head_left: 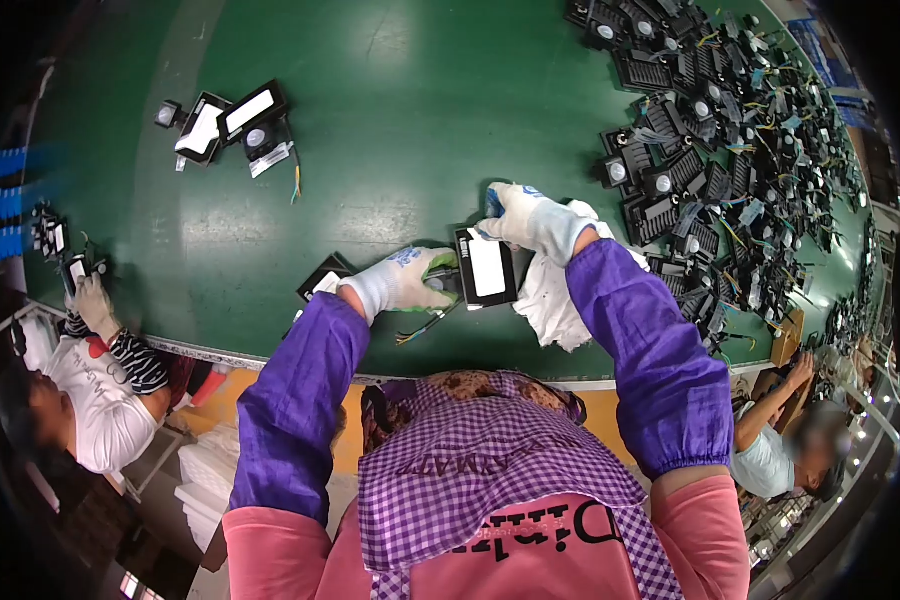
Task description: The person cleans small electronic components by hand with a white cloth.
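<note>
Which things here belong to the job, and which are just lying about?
In use:
black unit, with left hand and right hand at it
probably the white cloth by the right wrist

Lying about, seemingly:
heaped units at right
unit beside left wrist
pair of units farther off

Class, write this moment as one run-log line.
left hand: holding black-framed unit | right hand: at unit's far edge | white cloth: beside unit | green table: beneath

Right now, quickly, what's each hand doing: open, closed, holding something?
Left hand: closed on the small dark part beside the black-framed panel.
Right hand: at the panel's top edge, fingers bent; whether it grips can't be told.
</note>
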`<state>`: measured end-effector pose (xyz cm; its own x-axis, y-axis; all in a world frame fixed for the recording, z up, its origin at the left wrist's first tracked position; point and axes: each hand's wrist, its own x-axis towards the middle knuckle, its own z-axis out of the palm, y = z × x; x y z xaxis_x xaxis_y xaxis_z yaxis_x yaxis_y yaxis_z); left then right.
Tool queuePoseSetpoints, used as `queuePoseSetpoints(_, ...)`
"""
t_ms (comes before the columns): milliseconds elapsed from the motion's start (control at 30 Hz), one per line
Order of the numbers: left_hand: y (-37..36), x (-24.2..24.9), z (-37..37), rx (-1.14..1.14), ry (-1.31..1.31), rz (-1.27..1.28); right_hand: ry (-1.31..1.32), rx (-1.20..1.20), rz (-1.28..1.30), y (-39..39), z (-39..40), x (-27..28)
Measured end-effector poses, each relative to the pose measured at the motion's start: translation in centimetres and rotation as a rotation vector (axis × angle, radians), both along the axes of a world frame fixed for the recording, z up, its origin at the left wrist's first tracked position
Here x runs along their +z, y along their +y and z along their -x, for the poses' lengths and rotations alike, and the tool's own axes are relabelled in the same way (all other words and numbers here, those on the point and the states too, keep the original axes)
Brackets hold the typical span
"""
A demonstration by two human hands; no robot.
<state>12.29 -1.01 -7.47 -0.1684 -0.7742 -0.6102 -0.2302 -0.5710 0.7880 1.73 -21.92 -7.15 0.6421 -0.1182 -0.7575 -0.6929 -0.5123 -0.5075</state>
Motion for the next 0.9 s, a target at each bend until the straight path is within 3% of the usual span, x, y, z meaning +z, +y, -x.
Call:
queuePoseSetpoints(267, 0.3, -2.2, 0.4, -0.03, -0.026, 0.018, 0.013, -0.159, -0.035, 0.9, 0.1, 1.6)
queuePoseSetpoints(300, 0.1, -1.4, 0.3, -0.023, -0.017, 0.036, -0.12, -0.203, -0.024, 2.0, -0.1, 0.8)
queuePoseSetpoints(400, -0.5, 0.3, 0.1, -0.058, -0.053, -0.007, -0.078, -0.26, 0.007, 2.8, 0.3, 0.6)
queuePoseSetpoints(500, 0.4, -2.3, 0.6, -0.002, -0.094, 0.137, -0.086, -0.31, 0.021, 2.3, 1.1, 0.2)
queuePoseSetpoints(867, 0.2, -1.8, 0.7, -0.019, -0.108, 0.113, -0.027, -0.183, 0.069, 4.0, 1.5, 1.5)
queuePoseSetpoints(900, 0.3, -1.7, 0.7, 0.002, -0.092, 0.109, -0.031, -0.27, 0.038, 4.1, 1.5, 2.0)
